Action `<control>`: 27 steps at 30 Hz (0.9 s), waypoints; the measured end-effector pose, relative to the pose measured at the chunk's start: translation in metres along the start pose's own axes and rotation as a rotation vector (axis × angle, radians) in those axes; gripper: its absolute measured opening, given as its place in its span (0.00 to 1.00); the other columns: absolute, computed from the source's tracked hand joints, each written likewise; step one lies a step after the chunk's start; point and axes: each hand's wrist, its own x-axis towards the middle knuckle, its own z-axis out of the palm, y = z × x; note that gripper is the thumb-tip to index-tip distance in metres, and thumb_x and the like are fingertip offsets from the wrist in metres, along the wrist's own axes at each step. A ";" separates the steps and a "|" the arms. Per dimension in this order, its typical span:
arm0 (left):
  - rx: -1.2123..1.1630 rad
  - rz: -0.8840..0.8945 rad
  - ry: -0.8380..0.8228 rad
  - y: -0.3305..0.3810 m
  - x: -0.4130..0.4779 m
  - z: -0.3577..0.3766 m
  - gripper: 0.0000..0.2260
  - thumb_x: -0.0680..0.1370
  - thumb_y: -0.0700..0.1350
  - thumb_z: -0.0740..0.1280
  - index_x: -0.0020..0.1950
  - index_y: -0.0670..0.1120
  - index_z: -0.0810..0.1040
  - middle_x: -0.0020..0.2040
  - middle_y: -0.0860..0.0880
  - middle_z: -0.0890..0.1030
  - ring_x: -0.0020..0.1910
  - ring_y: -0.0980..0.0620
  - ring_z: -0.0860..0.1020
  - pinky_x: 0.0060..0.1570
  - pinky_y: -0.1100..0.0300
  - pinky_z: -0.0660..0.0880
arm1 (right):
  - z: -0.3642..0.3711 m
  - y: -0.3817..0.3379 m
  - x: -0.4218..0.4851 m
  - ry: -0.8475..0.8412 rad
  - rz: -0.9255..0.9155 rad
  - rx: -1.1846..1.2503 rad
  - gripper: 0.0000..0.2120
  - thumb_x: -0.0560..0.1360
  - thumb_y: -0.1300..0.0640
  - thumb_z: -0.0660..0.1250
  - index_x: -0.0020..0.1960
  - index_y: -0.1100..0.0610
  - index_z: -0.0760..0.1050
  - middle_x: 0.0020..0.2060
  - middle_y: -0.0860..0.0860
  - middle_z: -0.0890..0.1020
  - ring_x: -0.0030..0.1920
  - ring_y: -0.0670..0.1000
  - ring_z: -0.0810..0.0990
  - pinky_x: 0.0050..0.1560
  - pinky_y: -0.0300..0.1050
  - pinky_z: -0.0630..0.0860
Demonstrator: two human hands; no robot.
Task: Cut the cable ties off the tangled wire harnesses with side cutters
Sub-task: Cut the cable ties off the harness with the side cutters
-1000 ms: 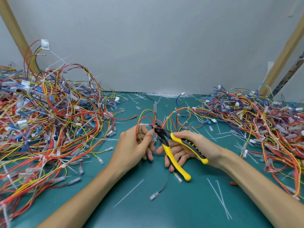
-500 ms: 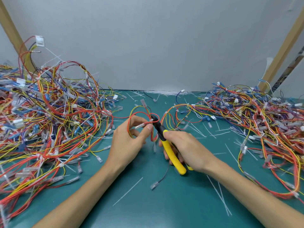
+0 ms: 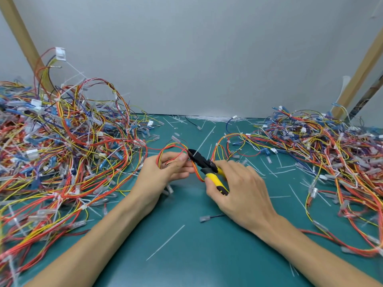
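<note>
Both hands are at the middle of the green mat (image 3: 207, 255), close together. The left hand (image 3: 163, 175) has its fingers curled in, pinching a looped wire harness (image 3: 176, 146) of red and yellow strands between thumb and fingertips, and the loop arches up just above the knuckles. The right hand (image 3: 242, 193) is wrapped round the yellow handles of the side cutters (image 3: 204, 163), fingers closed over the grips. The black head angles up and to the left, and its tip sits right at the left fingertips, touching the harness where the strands cross. The tie itself is too small to make out there. The same harness trails down between the two hands, passing under the cutter head. On the left a big heap of tangled harnesses (image 3: 62, 152) rises near that forearm, and a second heap (image 3: 331, 154) spreads on the right, well apart from the cutters. White cut ties (image 3: 165, 242) lie scattered on the mat in front of the wrists.
</note>
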 end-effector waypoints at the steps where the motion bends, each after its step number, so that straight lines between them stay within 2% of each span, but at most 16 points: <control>1: -0.009 -0.014 -0.025 0.000 0.001 -0.002 0.11 0.72 0.46 0.69 0.48 0.40 0.82 0.41 0.45 0.86 0.43 0.51 0.85 0.40 0.66 0.79 | 0.000 0.000 0.000 0.010 -0.007 0.006 0.16 0.74 0.42 0.61 0.54 0.51 0.77 0.39 0.46 0.76 0.41 0.52 0.75 0.42 0.48 0.71; 6: -0.062 -0.062 -0.124 0.002 0.003 -0.008 0.06 0.70 0.40 0.70 0.46 0.41 0.83 0.41 0.45 0.85 0.41 0.53 0.84 0.43 0.66 0.80 | 0.000 0.003 0.002 0.003 -0.034 0.066 0.20 0.74 0.43 0.62 0.60 0.53 0.77 0.43 0.48 0.76 0.45 0.53 0.74 0.48 0.50 0.71; 9: -0.102 -0.043 -0.093 0.001 0.003 -0.008 0.05 0.69 0.39 0.71 0.43 0.43 0.83 0.40 0.43 0.85 0.40 0.52 0.84 0.42 0.65 0.79 | -0.002 0.004 0.002 -0.090 0.002 0.163 0.25 0.75 0.41 0.60 0.67 0.52 0.73 0.48 0.48 0.75 0.52 0.51 0.73 0.55 0.47 0.72; 13: -0.036 0.003 -0.062 -0.001 0.004 -0.010 0.05 0.69 0.41 0.73 0.44 0.44 0.81 0.40 0.45 0.85 0.41 0.51 0.84 0.43 0.61 0.80 | -0.005 0.004 0.002 -0.163 0.021 0.175 0.29 0.75 0.38 0.56 0.70 0.52 0.70 0.51 0.46 0.74 0.55 0.49 0.71 0.56 0.43 0.70; 18: 0.101 0.017 -0.055 -0.002 0.002 -0.012 0.05 0.70 0.47 0.74 0.44 0.49 0.83 0.43 0.47 0.86 0.43 0.51 0.84 0.40 0.59 0.78 | -0.005 0.004 0.002 -0.138 0.009 0.153 0.26 0.74 0.39 0.57 0.68 0.51 0.72 0.49 0.46 0.75 0.52 0.50 0.72 0.51 0.45 0.73; 23: 0.160 -0.010 -0.055 -0.003 0.000 -0.011 0.04 0.70 0.51 0.74 0.43 0.52 0.83 0.43 0.47 0.86 0.41 0.53 0.83 0.48 0.51 0.69 | -0.007 0.008 0.001 -0.141 -0.020 0.155 0.23 0.74 0.40 0.60 0.65 0.50 0.72 0.46 0.46 0.74 0.49 0.49 0.71 0.51 0.45 0.72; 25: 0.176 -0.016 -0.052 -0.003 0.000 -0.011 0.06 0.69 0.53 0.74 0.43 0.53 0.83 0.42 0.47 0.86 0.40 0.53 0.82 0.45 0.53 0.69 | -0.007 0.010 0.002 -0.154 -0.004 0.184 0.23 0.75 0.39 0.61 0.65 0.49 0.72 0.45 0.44 0.73 0.47 0.47 0.71 0.49 0.44 0.72; 27: 0.158 -0.019 -0.045 -0.004 0.001 -0.011 0.05 0.70 0.49 0.74 0.43 0.50 0.83 0.42 0.46 0.86 0.42 0.50 0.83 0.44 0.55 0.70 | -0.006 0.011 0.002 -0.176 0.005 0.204 0.22 0.75 0.38 0.61 0.64 0.48 0.73 0.44 0.43 0.73 0.44 0.44 0.70 0.47 0.44 0.72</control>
